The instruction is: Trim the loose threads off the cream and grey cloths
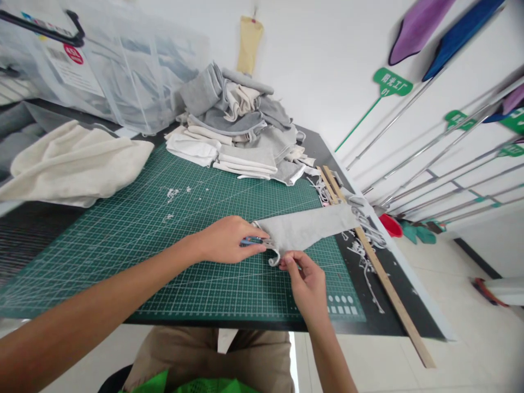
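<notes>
A light grey piece of cloth (303,226) lies across the right part of the green cutting mat (184,284), its far end reaching over a wooden strip. My left hand (227,239) is closed around small blue-handled thread snips (251,240), whose metal blades point right and meet the cloth's near left corner. A narrow curled strip of the edge (275,258) hangs there beside the blades. Just right of it, my right hand (307,275) pinches the cloth's near edge between thumb and fingers.
Folded grey and cream cloths (245,131) are heaped at the back. A clear plastic bin (135,71) stands behind, left. Cream fabric (77,164) lies at left. White scraps (172,193) dot the mat. A long wooden strip (393,295) and cut trimmings (368,267) lie along the right edge.
</notes>
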{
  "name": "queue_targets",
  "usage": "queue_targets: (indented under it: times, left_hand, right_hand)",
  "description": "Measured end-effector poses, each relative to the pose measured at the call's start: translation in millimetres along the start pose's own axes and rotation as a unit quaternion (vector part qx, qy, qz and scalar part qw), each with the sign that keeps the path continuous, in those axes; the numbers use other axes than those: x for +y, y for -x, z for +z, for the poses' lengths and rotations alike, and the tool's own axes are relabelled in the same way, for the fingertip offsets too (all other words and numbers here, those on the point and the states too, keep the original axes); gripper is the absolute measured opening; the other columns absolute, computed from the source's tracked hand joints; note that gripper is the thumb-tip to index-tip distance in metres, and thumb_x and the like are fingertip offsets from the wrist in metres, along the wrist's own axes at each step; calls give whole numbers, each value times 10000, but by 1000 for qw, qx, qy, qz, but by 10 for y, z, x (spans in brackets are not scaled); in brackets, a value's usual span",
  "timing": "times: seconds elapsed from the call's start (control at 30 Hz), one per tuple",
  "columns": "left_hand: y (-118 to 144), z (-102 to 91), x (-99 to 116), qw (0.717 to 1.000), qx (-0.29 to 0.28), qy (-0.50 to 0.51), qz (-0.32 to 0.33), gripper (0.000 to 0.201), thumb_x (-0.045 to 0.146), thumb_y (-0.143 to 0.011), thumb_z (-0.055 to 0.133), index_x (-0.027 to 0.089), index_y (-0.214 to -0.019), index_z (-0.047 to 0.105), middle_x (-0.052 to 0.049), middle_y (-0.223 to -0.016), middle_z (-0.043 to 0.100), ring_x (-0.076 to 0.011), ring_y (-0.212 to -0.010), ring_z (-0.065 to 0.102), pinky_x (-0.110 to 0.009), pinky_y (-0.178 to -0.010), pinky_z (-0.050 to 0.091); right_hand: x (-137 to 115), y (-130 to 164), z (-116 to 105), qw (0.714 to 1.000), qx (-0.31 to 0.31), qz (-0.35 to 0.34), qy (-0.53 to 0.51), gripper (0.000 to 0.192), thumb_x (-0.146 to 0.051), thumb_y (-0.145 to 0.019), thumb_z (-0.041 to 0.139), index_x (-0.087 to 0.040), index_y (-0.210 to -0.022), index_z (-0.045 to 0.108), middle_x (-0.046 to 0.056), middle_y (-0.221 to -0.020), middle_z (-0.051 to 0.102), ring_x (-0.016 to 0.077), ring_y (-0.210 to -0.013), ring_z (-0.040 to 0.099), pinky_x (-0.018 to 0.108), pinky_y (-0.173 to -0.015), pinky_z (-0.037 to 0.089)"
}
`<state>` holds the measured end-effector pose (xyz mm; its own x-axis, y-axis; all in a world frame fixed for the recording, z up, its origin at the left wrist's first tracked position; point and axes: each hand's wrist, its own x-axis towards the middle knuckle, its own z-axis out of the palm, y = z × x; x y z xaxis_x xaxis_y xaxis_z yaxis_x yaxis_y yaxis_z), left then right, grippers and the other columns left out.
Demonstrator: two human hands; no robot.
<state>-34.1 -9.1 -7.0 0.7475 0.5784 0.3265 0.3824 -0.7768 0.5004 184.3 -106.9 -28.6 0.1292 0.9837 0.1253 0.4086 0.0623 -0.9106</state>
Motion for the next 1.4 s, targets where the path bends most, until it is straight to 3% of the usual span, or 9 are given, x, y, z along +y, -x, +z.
queue_targets:
  times: [0.37, 0.63, 0.9, 1.1, 1.4]
  left_hand:
    - [-14, 82, 146, 998, -42, -41, 28, 362, 423, -956, 527, 250, -1248, 654, -18, -1035, 766, -193, -897, 722, -300, -782, 530]
    - [-67, 103, 245, 993, -40, -100, 41, 348, 405, -964, 511, 238, -1236, 649, -9, -898, 750, -192, -762, 706, -301, -642, 493]
    - [-68, 125, 312, 979, -46, -190, 65, 367, 421, -991, 445, 233, -1261, 609, -14, -820, 702, -206, -677, 683, -310, -515, 410]
    - [-76, 144, 368, 964, -60, -244, 83, 397, 397, -1008, 412, 197, -1330, 534, -20, -817, 684, -204, -650, 673, -317, -482, 391]
    - [-66, 172, 371, 956, -51, -271, 97, 355, 359, -999, 441, 170, -1274, 561, -27, -800, 676, -181, -588, 647, -302, -453, 399]
  right_hand:
    - [44, -5, -25, 997, 2, 4, -80, 219, -341, -943, 563, -184, -798, 610, 4, -730, 590, 158, -732, 555, 279, -733, 427]
    - [21, 19, -36, 998, 17, 4, -65, 193, -330, -944, 560, -183, -827, 607, -4, -742, 546, 148, -702, 489, 262, -674, 385]
    - [27, 13, -30, 999, 31, -19, -34, 184, -308, -955, 536, -186, -833, 601, 3, -768, 576, 155, -727, 521, 264, -693, 397]
    - [17, 16, -30, 999, 36, -26, -27, 183, -307, -953, 534, -187, -832, 601, 7, -772, 588, 160, -729, 536, 269, -691, 406]
    - [5, 20, -23, 999, 35, -28, -21, 179, -312, -951, 534, -194, -836, 603, 13, -783, 606, 169, -740, 555, 278, -695, 423]
